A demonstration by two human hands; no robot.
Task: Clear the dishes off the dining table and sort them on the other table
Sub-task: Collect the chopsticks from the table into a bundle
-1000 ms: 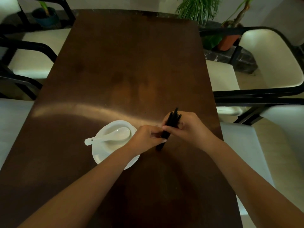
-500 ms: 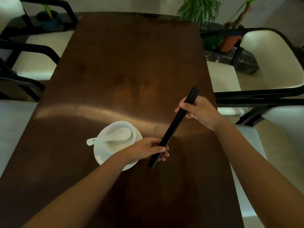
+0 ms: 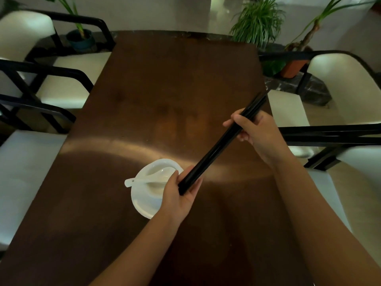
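A bundle of long black chopsticks point(image 3: 221, 142) slants above the brown dining table point(image 3: 165, 89), from lower left to upper right. My left hand point(image 3: 181, 193) grips the lower end and my right hand point(image 3: 256, 131) grips near the upper end. A white bowl point(image 3: 158, 176) sits on a white plate point(image 3: 142, 205) just left of my left hand, which covers part of both. A white soup spoon point(image 3: 148, 177) lies in the bowl with its handle pointing left.
Cream chairs with black frames stand along both long sides, such as the chair point(image 3: 350, 87) at the right and the chair point(image 3: 51, 83) at the left. Potted plants point(image 3: 257, 21) stand beyond the table's far end.
My hands, close together around the chopsticks a second ago, have drawn apart along the bundle. The chopsticks now lie stretched between them, raised and slanted. The view has pulled back.
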